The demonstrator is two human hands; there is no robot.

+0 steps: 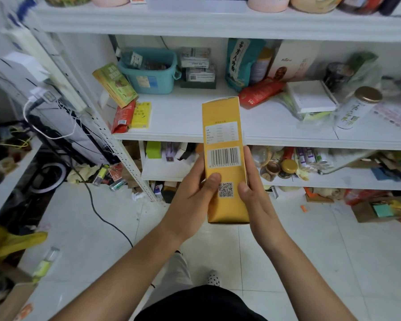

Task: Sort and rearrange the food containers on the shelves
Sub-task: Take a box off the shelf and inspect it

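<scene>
A tall golden-yellow box (222,135) with a barcode and a QR code on its face is held upright in front of the white shelves (178,117). My left hand (192,193) grips its lower left side, thumb pressed on the front. My right hand (252,193) holds the lower right edge, thumb beside the QR code. The box's top reaches the level of the middle shelf, whose centre is bare.
On the middle shelf stand a teal basket (151,72), a green-yellow box (115,83), red and yellow packets (132,115), stacked small boxes (198,66), a teal pouch (237,63), a white box (310,96) and a gold-lidded canister (357,107). Jars and boxes crowd the lower shelf. Cables and clutter lie on the floor at left.
</scene>
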